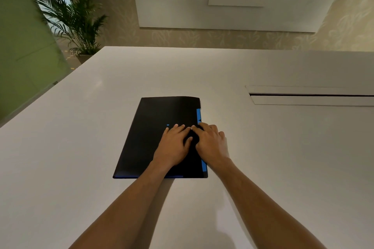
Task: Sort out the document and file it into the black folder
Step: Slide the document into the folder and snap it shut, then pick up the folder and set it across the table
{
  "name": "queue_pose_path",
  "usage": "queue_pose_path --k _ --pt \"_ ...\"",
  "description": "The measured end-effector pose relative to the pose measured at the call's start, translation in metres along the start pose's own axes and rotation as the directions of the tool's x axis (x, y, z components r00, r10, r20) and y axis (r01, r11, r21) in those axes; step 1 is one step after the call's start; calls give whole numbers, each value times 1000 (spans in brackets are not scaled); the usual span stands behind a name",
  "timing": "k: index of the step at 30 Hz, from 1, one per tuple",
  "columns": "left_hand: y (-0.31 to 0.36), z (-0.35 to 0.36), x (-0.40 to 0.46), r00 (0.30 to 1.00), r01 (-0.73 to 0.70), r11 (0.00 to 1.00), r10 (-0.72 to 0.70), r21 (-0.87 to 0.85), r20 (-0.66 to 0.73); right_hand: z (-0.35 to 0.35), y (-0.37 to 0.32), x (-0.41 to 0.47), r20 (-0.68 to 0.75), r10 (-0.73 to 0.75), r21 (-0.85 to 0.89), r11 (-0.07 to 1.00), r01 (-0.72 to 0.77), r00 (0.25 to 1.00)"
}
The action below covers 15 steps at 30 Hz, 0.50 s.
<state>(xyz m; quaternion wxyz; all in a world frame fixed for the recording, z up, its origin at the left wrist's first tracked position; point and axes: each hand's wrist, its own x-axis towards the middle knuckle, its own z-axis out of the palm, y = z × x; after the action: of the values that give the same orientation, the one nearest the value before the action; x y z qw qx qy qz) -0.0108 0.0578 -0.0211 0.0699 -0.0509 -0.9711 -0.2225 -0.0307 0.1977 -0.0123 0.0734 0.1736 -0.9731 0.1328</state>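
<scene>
The black folder lies closed and flat on the white table, its long side running away from me. A blue strip shows along its right edge and a thin blue line along its near edge. My left hand rests palm down on the right half of the cover, fingers spread. My right hand lies beside it over the folder's right edge, fingertips touching those of the left. No loose document is visible.
A long recessed slot with a flap is set into the table at the right. A potted palm stands beyond the table's far left corner, next to a green panel. A pale wall lies behind.
</scene>
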Motion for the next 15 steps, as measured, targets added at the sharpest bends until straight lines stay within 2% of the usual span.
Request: queue_pose_path --k 3,5,6,8,10,12,15 --pt "-3 -17 -11 967 44 983 -87 -180 -241 -8 1 -8 -58 127 207 972 -112 990" --pt "-10 -34 -20 896 187 974 -223 -128 -384 -17 3 -15 -40 243 339 916 -216 969" --pt "-14 -43 -25 858 296 949 -313 -107 -406 -23 4 -19 -7 278 357 898 -257 961" --pt "-24 -58 -36 795 505 859 -503 -90 -339 -31 4 -28 63 305 343 888 -307 950" --pt "-34 -69 -45 758 613 786 -613 -79 -221 -33 2 -36 113 314 324 885 -334 943" --pt "-41 -72 -49 753 635 767 -641 -93 -144 -33 -2 -41 154 336 330 869 -369 929" --pt "-47 -75 -50 762 625 767 -640 -143 -99 -31 -10 -45 215 349 334 852 -404 912"
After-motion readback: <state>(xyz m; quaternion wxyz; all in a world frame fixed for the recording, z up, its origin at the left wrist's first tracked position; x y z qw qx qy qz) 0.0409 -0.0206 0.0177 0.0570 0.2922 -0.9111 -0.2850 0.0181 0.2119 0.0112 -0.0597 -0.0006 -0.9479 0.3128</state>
